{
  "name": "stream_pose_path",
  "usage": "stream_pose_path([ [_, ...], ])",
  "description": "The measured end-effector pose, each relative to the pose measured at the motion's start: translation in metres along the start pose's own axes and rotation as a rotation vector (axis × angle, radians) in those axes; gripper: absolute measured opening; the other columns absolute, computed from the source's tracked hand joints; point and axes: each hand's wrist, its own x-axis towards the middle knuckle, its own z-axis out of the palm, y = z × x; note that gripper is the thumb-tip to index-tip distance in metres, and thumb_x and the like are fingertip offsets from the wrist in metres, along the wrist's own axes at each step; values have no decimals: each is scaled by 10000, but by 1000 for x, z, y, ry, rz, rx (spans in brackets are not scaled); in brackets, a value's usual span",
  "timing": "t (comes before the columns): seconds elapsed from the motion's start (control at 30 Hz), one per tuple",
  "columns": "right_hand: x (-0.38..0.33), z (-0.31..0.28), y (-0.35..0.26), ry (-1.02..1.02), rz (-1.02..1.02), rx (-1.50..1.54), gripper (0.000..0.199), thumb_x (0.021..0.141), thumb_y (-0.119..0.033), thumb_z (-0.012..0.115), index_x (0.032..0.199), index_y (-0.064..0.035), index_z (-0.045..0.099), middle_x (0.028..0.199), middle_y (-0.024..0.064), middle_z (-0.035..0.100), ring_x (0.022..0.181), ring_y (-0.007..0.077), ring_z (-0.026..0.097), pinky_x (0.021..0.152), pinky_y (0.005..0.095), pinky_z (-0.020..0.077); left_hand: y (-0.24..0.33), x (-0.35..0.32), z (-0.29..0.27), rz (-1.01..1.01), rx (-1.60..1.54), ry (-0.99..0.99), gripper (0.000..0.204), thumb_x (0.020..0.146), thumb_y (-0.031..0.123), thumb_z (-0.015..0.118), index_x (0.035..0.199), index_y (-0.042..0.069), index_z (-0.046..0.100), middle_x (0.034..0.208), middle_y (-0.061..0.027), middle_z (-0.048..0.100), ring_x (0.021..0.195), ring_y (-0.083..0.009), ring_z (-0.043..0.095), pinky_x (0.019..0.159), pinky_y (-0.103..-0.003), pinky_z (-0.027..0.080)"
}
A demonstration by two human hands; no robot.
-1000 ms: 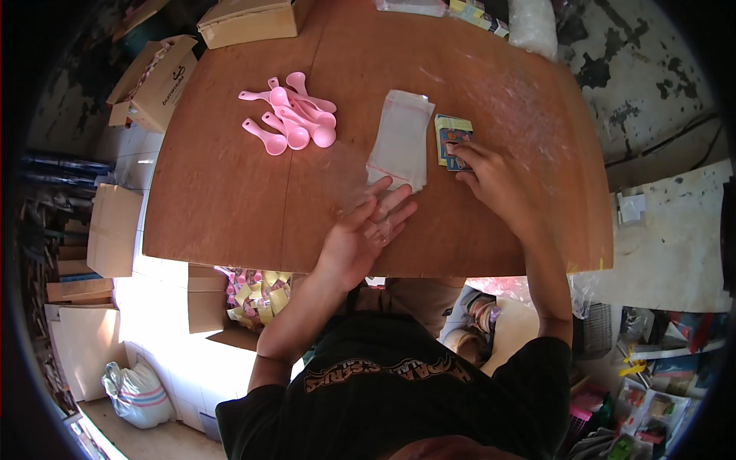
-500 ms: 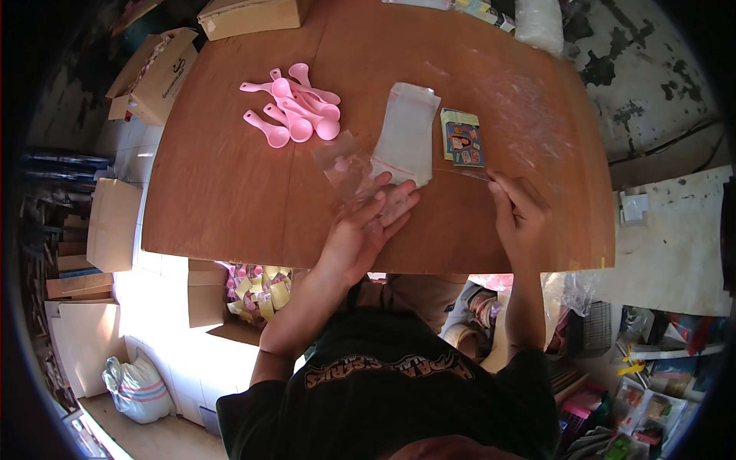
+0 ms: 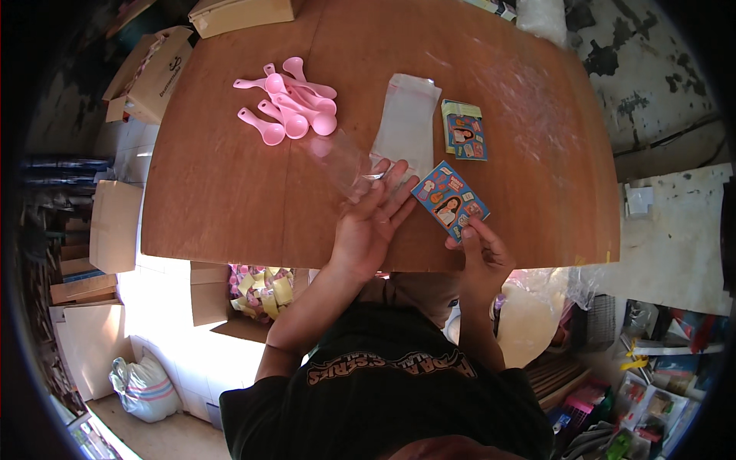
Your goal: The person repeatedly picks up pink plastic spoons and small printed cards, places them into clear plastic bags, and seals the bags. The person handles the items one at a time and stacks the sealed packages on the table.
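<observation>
Brown wooden table [image 3: 215,207]: left hand [image 3: 364,234] pinches clear plastic bag [image 3: 337,163]; right hand [image 3: 487,257] pinches blue rectangular card [image 3: 451,201] beside it: keep flat.

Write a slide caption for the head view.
Right hand holds a blue card; left hand holds a clear plastic bag.

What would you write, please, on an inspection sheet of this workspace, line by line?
Surface: brown wooden table, seam visible.
Job's things: heaped pink plastic spoons; stacked transparent plastic bags; stacked blue printed cards.
Clutter: brown cardboard box, far left of table.
Hands: left hand holds one transparent plastic bag; right hand pinches one blue printed card.
Cables: thin dark line on right wall, perhaps a cable; cannot tell.
Surroundings: white striped plastic sack, left floor.
</observation>
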Motion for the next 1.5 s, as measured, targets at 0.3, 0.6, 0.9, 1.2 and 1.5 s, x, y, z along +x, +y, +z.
stream_pose_path([
  [0.3,-18,27,1,2,-60,11,216,907,-21,614,1100,75,626,923,156,688,762,179,684,700,274,570,-19,1,6,16,-74,0,426,1004,220,455,1400,117,339,1436,-101,427,1302,-275,427,1082,-453,321],
  [0.6,-33,29,9,-76,-15,-15,207,915,-43,611,1082,79,625,925,167,685,745,182,683,693,285,583,-17,-1,11,38,-50,-21,504,993,272,467,1441,108,304,1453,-106,389,1298,-279,426,1046,-463,400],
  [0.9,-34,30,13,-13,42,97,189,919,-28,596,1079,69,614,934,163,679,769,186,684,717,301,595,-19,-3,13,9,-89,-77,515,995,275,463,1428,53,296,1435,-96,409,1293,-269,432,1036,-442,411],
  [1.2,-27,27,16,-93,38,23,174,884,23,629,1049,74,641,994,156,684,860,186,683,775,283,572,-27,-5,6,-107,7,-143,420,1000,257,463,1359,48,397,1371,-93,501,1240,-226,491,951,-386,467],
  [1.5,-23,24,10,-242,83,139,233,907,2,603,1131,64,581,1011,155,672,856,186,672,766,302,576,-15,-3,17,49,-205,-34,502,940,221,532,1383,64,354,1369,-158,468,1270,-288,451,1044,-429,383],
])
